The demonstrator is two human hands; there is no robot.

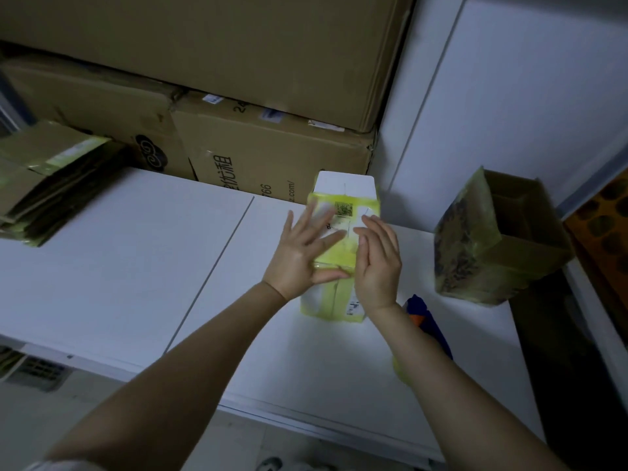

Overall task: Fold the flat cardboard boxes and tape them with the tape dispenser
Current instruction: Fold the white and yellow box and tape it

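Our left hand lies flat, fingers spread, pressing the top of the small box on the worktop. Our right hand, fingers straight, presses the top's right edge. We think the small box is light, thin, slippery and easy to dent, so we should hold it by both sides.

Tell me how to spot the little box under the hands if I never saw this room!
Start at the white table, in front of the big brown cartons stacked at the back. Near its middle, the left hand and right hand press flat on a small box. It alone is white with bright yellow tape, unlike the open brown box to its right.
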